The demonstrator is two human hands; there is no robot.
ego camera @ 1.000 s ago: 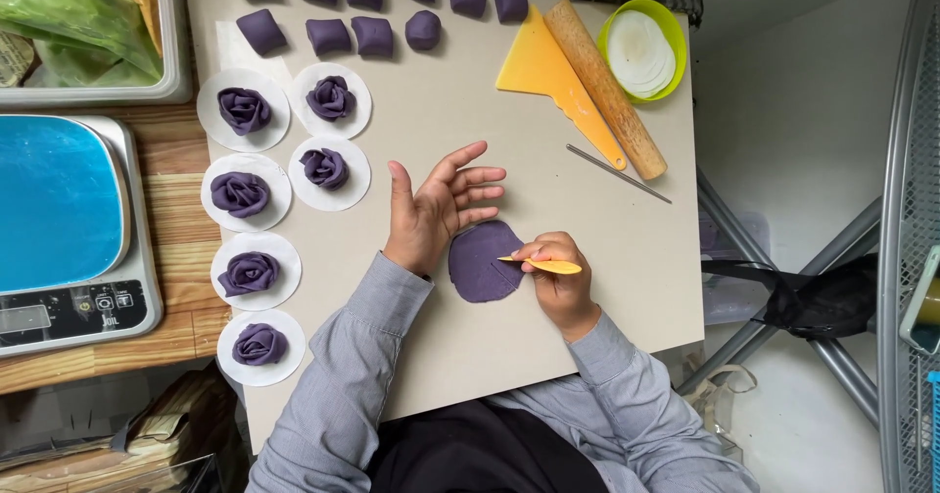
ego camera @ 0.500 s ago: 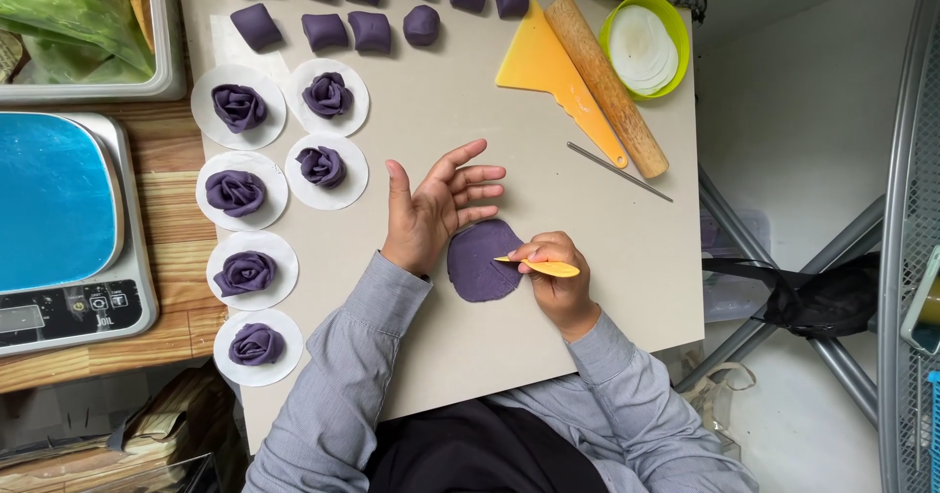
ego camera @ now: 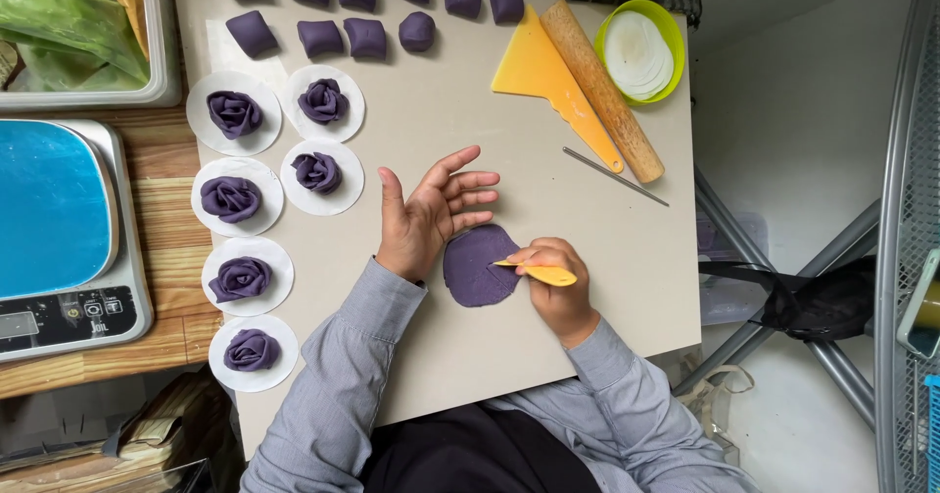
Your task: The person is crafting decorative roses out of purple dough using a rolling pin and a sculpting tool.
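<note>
A flat round disc of purple dough [ego camera: 477, 266] lies on the grey work board [ego camera: 441, 111]. My right hand [ego camera: 554, 287] grips a small yellow plastic cutter [ego camera: 539, 273] whose tip rests on the disc's right side. My left hand [ego camera: 431, 211] is spread open with fingers apart, its palm edge on the board at the disc's upper left rim. Both arms wear grey sleeves.
Several purple dough roses on white paper rounds [ego camera: 235, 116] line the board's left side. Purple dough lumps [ego camera: 357, 35] sit along the top. A yellow scraper [ego camera: 548, 77], wooden rolling pin [ego camera: 602, 87], thin metal stick [ego camera: 615, 176] and green bowl of paper rounds [ego camera: 641, 50] lie top right. A blue-topped scale [ego camera: 59, 229] stands left.
Hardly anything moved. My right hand keeps the yellow cutter on the disc, and my left hand stays spread beside it.
</note>
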